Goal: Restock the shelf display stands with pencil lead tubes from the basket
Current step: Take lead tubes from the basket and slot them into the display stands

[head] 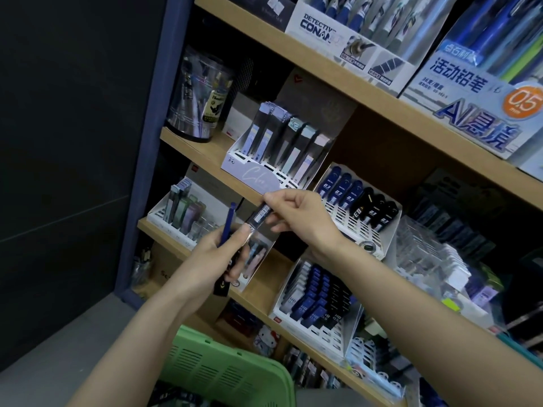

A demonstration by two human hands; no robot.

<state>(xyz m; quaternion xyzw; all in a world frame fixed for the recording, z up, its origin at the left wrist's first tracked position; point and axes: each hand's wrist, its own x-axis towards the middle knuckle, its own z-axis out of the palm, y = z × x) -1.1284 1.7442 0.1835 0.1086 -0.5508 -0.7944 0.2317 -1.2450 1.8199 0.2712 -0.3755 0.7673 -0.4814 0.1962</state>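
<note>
Two hands before a wooden shelf unit [396, 148]: right hand [296, 212], grip pinching the upper end of a dark pencil lead tube [260, 214]; left hand [211, 254], grip curled round a bundle of further tubes, thumb on the pinched tube's lower end, navy tube [227, 224] upright above the fingers. Behind, white display stand [235, 164] with one row of pastel tubes [282, 139]; beside it, slotted stand [357, 233] with blue and black tubes marked 03; lower stand [320, 336] packed with HB 0.5 tubes. Green basket [217, 374] below, contents too dark to tell.
</note>
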